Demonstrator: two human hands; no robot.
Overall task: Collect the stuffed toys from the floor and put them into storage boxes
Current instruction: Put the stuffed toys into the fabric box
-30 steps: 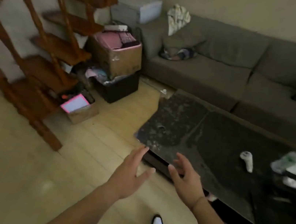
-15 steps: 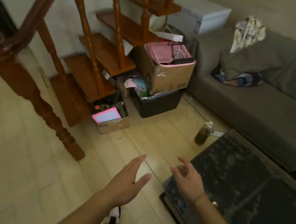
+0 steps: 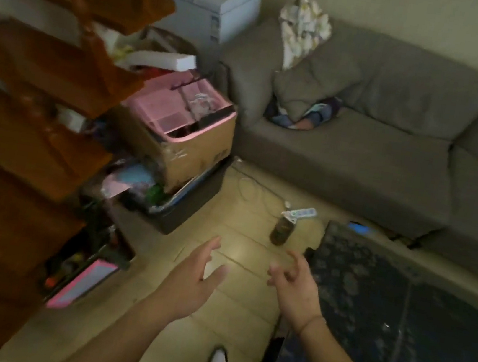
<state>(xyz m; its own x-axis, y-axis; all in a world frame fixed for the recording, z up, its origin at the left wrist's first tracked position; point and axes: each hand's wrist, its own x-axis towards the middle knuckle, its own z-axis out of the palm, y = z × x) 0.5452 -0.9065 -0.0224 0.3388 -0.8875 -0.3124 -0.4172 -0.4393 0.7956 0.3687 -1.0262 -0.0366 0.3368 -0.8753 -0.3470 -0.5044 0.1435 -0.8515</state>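
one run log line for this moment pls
phase: searching, walking | left hand: open, holds nothing | right hand: open, holds nothing | ahead: cardboard box stacked on black bin, bottle on floor | stuffed toys: none clearly seen

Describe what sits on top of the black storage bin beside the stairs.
A cardboard box holding a pink tray rests on the black bin. Most of the bin's contents are covered.

Boxes (image 3: 181,141) nearer, right-hand fingers (image 3: 293,266) curled.

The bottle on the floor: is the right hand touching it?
Apart. The head view shows bare floor between the right hand and the bottle.
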